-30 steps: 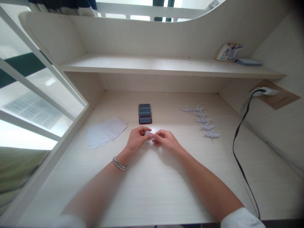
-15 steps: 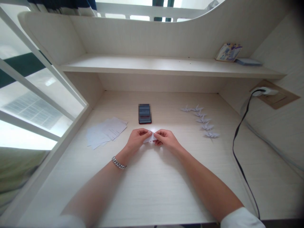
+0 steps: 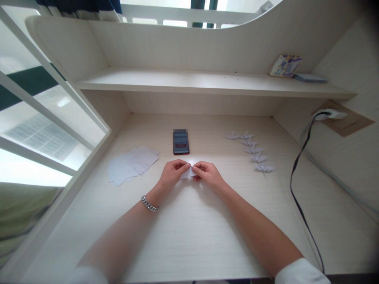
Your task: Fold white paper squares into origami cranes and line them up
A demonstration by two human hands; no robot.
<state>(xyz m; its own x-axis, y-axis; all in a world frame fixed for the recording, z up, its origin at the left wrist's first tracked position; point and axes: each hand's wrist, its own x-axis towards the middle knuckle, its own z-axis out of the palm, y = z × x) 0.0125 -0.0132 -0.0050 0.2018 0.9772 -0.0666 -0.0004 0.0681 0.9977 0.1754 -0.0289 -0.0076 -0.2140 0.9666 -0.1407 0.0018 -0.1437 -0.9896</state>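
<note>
Between my two hands is a small piece of folded white paper [image 3: 186, 174], partly hidden by the fingers. My left hand [image 3: 174, 172] pinches its left side between thumb and fingertips. On the other side my right hand [image 3: 206, 172] is closed on the paper, thumb on top. Just beyond the hands a phone [image 3: 181, 142] lies flat on the desk. Off to the right sit several white folded paper cranes [image 3: 257, 157] in a curved row. Loose white paper sheets [image 3: 133, 165] are spread in an overlapping pile to the left.
A shelf [image 3: 177, 78] spans the back above the desk [image 3: 183, 236], holding a small colourful box [image 3: 286, 66] and a flat bluish item [image 3: 309, 77] at its right. A black cable [image 3: 293, 189] runs from the wall socket [image 3: 340, 118] down the right side. White rails [image 3: 38, 100] border the left.
Both hands stay nearly in place, still holding the paper. The thumbs have shifted slightly, and the paper between them looks tilted a little differently.
</note>
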